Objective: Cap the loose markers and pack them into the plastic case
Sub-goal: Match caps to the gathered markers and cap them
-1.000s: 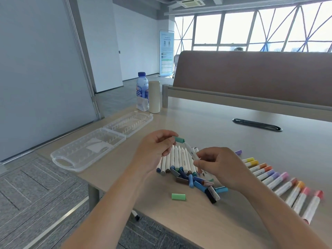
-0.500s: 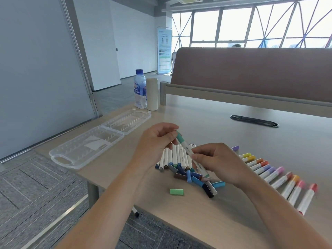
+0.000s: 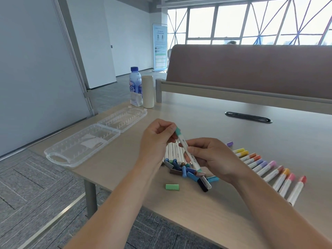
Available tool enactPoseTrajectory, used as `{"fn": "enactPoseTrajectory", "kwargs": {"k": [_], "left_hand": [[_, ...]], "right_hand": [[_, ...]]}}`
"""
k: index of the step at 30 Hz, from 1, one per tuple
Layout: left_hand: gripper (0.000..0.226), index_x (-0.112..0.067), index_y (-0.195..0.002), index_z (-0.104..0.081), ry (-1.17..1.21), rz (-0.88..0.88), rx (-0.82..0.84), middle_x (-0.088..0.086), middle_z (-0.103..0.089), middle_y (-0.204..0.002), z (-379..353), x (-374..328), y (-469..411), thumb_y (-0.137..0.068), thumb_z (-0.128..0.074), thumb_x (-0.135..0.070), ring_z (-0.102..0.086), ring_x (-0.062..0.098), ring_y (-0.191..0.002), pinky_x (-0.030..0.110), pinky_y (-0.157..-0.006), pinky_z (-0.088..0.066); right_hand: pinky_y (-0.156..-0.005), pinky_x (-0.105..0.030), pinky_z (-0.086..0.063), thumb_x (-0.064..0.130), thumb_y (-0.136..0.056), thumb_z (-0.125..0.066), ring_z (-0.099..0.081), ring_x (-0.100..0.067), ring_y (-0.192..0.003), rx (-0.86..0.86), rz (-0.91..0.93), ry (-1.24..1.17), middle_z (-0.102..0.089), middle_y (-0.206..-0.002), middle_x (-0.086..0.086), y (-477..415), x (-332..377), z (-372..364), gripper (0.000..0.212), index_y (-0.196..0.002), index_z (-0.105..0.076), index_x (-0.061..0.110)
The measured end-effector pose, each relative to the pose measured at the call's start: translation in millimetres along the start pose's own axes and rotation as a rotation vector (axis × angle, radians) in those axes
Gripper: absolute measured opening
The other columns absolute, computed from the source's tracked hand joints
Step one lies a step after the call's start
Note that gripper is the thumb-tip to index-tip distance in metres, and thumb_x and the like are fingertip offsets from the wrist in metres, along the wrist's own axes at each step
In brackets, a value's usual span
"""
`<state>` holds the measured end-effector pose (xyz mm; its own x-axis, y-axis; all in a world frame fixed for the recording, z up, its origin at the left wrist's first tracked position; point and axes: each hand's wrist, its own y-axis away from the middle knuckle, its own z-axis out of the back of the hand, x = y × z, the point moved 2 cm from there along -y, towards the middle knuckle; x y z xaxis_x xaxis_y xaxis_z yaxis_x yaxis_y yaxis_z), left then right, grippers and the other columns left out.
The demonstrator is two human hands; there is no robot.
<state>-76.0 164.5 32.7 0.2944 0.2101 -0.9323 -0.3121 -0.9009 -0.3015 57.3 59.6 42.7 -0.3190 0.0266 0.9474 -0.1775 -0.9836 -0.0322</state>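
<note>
Between both hands [image 3: 158, 141] [image 3: 213, 157], teal-capped marker [image 3: 183, 143]

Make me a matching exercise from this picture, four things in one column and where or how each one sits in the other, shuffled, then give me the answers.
Things
A. marker
B. plastic case
C. green cap
D. water bottle

Places or states
1. standing upright at the far corner
2. lying open and flat
3. lying alone near the front edge
4. held up in the air

Pairs: A-4, B-2, C-3, D-1
</note>
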Motion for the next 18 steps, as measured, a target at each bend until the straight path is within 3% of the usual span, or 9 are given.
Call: {"fn": "enactPoseTrajectory", "kwargs": {"k": [5,13,16,18], "left_hand": [[0.009,-0.011,-0.088,-0.067,-0.049,-0.057,-0.004,0.009,-0.074,-0.084,-4,-5,2,-0.093,-0.062,-0.006,-0.064,0.019,-0.069,0.036,-0.071,-0.052],[0.012,-0.013,-0.091,-0.07,-0.103,-0.083,0.023,0.006,-0.075,-0.085,-4,-17,5,-0.094,-0.062,-0.006,-0.066,0.019,-0.069,0.032,-0.071,-0.057],[0.019,-0.021,-0.107,-0.07,-0.161,-0.013,0.071,-0.001,-0.074,-0.09,0,-19,5,-0.095,-0.061,-0.01,-0.07,0.014,-0.073,0.024,-0.068,-0.057],[0.023,-0.023,-0.114,-0.066,-0.16,0.032,0.088,-0.001,-0.073,-0.098,5,-17,6,-0.095,-0.061,-0.01,-0.071,0.016,-0.078,0.028,-0.072,-0.059]], "right_hand": [[-0.087,-0.045,-0.059,0.018,-0.098,-0.058,-0.073,-0.021,-0.091,-0.065,0.033,0.04,-0.077,-0.094,0.009,1,2,0,0.027,-0.096,-0.073,0.04],[-0.08,-0.03,-0.058,0.02,-0.099,-0.057,-0.071,-0.005,-0.085,-0.083,0.052,0.144,-0.075,-0.089,0.021,1,5,-3,0.029,-0.094,-0.068,0.045],[-0.068,-0.023,-0.057,0.022,-0.099,-0.057,-0.069,-0.007,-0.074,-0.115,0.041,0.181,-0.075,-0.084,0.017,1,6,4,0.021,-0.097,-0.07,0.039],[-0.057,-0.018,-0.05,0.022,-0.097,-0.061,-0.062,-0.006,-0.061,-0.178,0.007,0.17,-0.076,-0.079,0.009,-3,6,14,0.013,-0.1,-0.072,0.028]]}}
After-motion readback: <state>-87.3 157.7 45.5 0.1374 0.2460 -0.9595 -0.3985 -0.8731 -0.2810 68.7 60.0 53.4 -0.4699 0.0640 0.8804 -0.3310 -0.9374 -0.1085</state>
